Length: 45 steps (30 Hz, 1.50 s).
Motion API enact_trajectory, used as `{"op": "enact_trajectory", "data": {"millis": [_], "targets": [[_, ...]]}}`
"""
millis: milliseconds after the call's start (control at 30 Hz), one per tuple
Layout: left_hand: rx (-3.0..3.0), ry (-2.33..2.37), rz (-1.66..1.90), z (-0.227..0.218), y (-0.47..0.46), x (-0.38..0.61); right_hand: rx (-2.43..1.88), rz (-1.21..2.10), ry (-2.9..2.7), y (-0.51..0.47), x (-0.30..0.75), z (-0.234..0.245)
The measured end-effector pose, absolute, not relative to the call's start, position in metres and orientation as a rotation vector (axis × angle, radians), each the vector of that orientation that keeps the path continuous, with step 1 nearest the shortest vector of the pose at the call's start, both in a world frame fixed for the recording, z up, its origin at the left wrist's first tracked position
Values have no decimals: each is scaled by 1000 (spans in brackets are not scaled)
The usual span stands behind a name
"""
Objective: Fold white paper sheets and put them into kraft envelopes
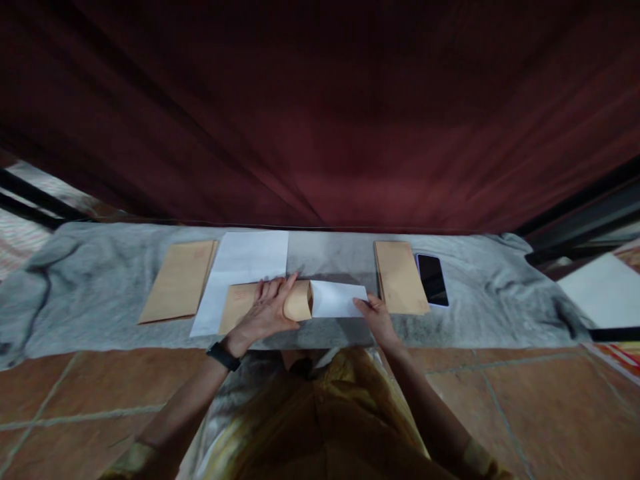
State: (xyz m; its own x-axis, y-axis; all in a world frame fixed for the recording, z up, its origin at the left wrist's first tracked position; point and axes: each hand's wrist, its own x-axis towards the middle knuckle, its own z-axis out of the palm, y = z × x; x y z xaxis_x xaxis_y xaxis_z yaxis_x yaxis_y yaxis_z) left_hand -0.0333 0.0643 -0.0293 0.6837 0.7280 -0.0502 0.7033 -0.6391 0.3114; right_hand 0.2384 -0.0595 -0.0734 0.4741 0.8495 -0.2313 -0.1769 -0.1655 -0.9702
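My left hand [269, 308] lies over a brown paper envelope [235, 307], its thumb and fingers gripping the envelope near the right end, where the mouth bulges open. A folded sheet of white paper [337, 299] lies at that opening, its left edge right at the mouth; whether any of it is inside, I cannot tell. My right hand [376, 315] pinches the folded sheet by its right end. Partly beneath the envelope are flat white sheets [253, 257].
A stack of brown envelopes [177, 280] sits at the left, another stack [401, 277] at the right. Beside the right stack lies a phone [433, 280]. Grey cloth [495, 293] covers the narrow surface, and a dark red curtain [320, 133] hangs behind it.
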Motion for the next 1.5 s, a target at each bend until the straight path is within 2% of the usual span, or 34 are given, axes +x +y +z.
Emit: {"op": "enact_trajectory", "data": {"millis": [367, 567, 800, 900, 1100, 1300, 1500], "targets": [[2676, 1181, 162, -32, 64, -31, -1469, 1092, -705, -58, 236, -77], [2713, 1169, 201, -39, 68, -31, -1613, 1104, -831, -54, 244, -84], [2740, 1123, 235, -37, 65, -26, -1527, 1161, -790, -48, 222, -77], [2761, 1113, 250, -35, 64, -24, -1511, 1120, -793, -44, 212, -74], [2772, 1111, 312, -37, 63, -25, -1564, 835, -726, -42, 223, -75], [2806, 1072, 296, -33, 58, -14, -1550, 969, -681, -40, 212, -72], [2816, 1020, 310, -29, 57, -9, -1622, 933, -920, -33, 192, -61]]}}
